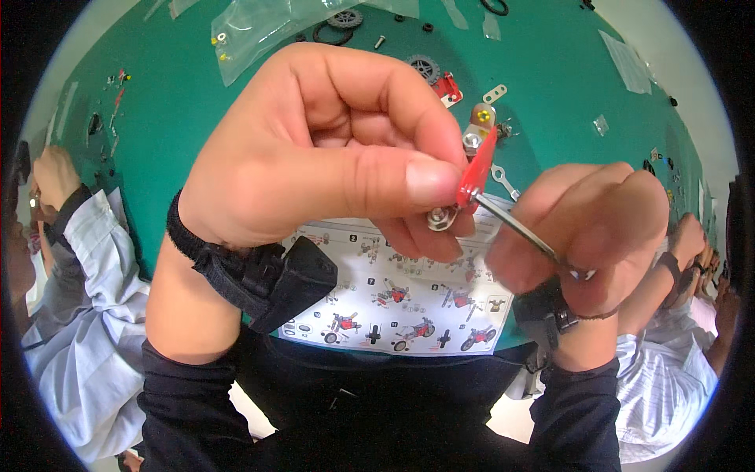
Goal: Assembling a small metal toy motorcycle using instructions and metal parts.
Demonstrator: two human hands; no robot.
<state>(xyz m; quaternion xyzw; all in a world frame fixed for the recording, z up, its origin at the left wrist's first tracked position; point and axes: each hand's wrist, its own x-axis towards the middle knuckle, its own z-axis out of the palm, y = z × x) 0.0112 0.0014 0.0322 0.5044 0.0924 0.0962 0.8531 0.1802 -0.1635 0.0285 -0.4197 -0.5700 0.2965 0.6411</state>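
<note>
above a printed sheet on the green table, a left hand is pinching a red piece between thumb and fingers, while a right hand is gripping a driver, its handle mostly hidden by the fingers. the shaft is slanting far and left toward a bolt, the tip appearing to be meeting its head. that slant could be letting the tip slip, scraping the red face or jabbing the thumb resting just beside it. the pinch is looking narrow, so turning force could be twisting the piece loose. a spanner is lying beyond the sheet; without it, any nut hidden behind could be spinning with the bolt.
</note>
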